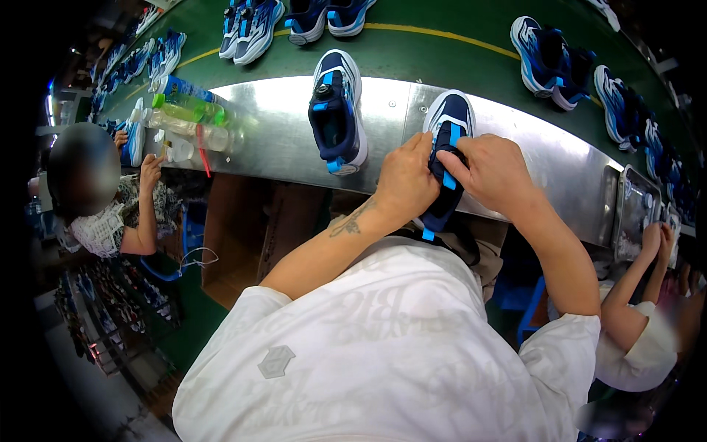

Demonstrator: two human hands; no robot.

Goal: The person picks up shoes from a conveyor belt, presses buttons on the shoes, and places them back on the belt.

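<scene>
A navy and white sneaker (449, 109) with bright blue tabs rests at the metal bench's near edge, toe pointing away from me. My left hand (406, 182) is closed on its left side, fingertips at the collar. On the other side, my right hand (497, 171) grips the upper, its thumb over the tongue area beside a blue strap. Both hands hide part of the shoe's opening. To the left stands a matching sneaker (357, 81), with a round black dial on its tongue and neither hand touching it.
The metal bench (272, 110) borders a green surface (434, 48) carrying several more sneakers (252, 31). Bottles (193, 110) stand at the bench's left, near a person (132, 199). A metal tray (635, 210) and another person's arms (637, 283) are at right. A cardboard box (243, 228) sits below.
</scene>
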